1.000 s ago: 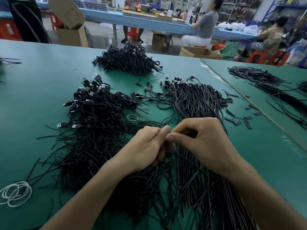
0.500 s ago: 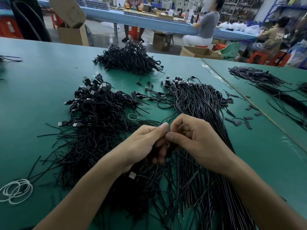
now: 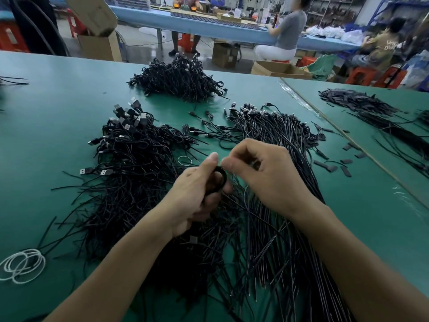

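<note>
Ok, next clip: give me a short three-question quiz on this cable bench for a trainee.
1. True or false: the left hand grips a coiled black cable.
2. Where do the white bands lie? A) on the table, near left B) inside a cardboard box C) round the right wrist.
3. What colour is that table?
Key: 1 true; 2 A; 3 green.
</note>
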A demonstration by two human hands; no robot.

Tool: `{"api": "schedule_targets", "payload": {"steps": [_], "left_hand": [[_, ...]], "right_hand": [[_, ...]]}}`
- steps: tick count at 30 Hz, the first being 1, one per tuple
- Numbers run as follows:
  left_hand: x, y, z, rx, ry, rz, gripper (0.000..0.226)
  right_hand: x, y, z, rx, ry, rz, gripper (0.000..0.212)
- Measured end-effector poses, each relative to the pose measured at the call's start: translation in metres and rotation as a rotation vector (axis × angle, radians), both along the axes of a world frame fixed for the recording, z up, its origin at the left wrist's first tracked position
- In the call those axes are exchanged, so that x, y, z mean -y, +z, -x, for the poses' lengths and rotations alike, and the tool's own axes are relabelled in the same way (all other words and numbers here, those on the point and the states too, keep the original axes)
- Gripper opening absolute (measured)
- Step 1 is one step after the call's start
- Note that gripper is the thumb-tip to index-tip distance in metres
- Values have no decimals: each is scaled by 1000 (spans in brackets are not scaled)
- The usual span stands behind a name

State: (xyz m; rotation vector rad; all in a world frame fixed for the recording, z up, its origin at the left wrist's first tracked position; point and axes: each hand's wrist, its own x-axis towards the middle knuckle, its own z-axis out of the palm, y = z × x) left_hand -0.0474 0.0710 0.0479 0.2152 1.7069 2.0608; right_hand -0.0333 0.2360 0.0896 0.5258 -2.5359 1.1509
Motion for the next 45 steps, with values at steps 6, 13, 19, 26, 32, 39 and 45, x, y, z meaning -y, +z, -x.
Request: {"api": "schedule_targets", "payload": {"steps": [6,13,19,26,32,39,45], "left_hand": [[10,1,8,-71,290,-97,59],[11,0,10,-58,436,-126,61],[9,-2,8,-144,438,-113,59],[7,2,6,-199,457,-21,61],[5,7,6,-195,460,19,70],[-6,11,-7,-345,213,85,40],[-7,11,-9,-371,174,-92,35]], "right_hand": [[-17,-47,7,398,-112,-330,16],[2,-71,-6,420,-51,-543,19],[5,-73,-9,378,-48,-620,18],[5,-68,-12,357,-41,-644,19],[-1,-43,-10,368,-84,-205,11],[19,-17,-15,95,-79,284,9],[15,-4,-23,53,-9,134,24]]}}
